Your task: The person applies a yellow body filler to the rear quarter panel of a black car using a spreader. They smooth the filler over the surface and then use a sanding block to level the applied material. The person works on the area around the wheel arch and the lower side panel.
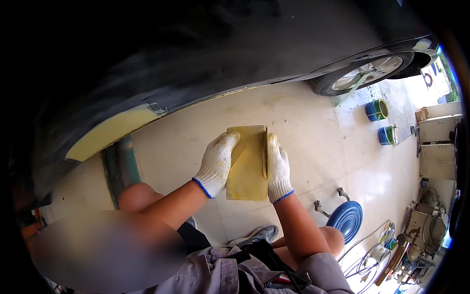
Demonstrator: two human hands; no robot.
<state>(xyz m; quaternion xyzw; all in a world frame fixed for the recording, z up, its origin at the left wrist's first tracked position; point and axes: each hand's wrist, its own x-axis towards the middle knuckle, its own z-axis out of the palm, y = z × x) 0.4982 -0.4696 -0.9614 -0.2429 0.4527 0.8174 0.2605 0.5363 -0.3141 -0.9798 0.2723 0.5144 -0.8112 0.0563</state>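
Observation:
In front of me, above the floor, is a flat rectangular putty board point(248, 183) smeared with yellow filler. My left hand point(218, 159), in a white knit glove with a blue cuff, is closed on its left edge. A paler angled shape lies on the board by those fingers; I cannot tell if it is a spreader or a smear. My right hand point(279, 169), gloved alike, grips the right edge, fingers pointing away. Some yellow filler hangs at that edge. Beyond my hands is a dark car body point(220, 63), with a yellow filler patch point(112, 128) on its lower edge at left.
A car wheel point(367, 73) is at the far right, with two blue-green cans point(377, 110) near it. A round blue stool point(346, 220) with casters lies tipped beside my right knee. Cables and tools point(387, 250) lie at lower right. A dark green beam point(122, 164) sits at left.

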